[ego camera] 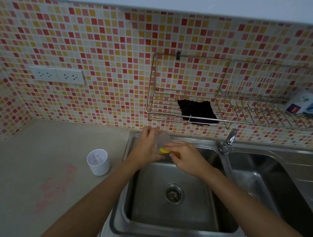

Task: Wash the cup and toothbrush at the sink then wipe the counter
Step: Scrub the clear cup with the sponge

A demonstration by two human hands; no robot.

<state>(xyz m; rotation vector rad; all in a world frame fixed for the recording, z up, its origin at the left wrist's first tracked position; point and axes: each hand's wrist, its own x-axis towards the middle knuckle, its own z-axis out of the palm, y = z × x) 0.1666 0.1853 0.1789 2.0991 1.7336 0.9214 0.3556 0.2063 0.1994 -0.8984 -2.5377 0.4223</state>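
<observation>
Both hands meet over the sink (195, 231): left hand (146, 148) grips the cup (163, 139), right hand (185, 155) pinches a yellow sponge (163, 151) against it

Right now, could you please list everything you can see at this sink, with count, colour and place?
Clear cup: one, translucent, held over the left basin.
Sponge: one, yellow, pressed to the clear cup.
White cup: one, on the counter left of the sink.
Pink smear: one, on the counter.
Sink: two steel basins.
Tap: one, chrome, between the basins.
Wire rack: one, steel, on the wall.
Black cloth: one, in the rack.
Sockets: two, white, on the tiles.
Left hand: holds the clear cup.
Right hand: grips the sponge.
</observation>
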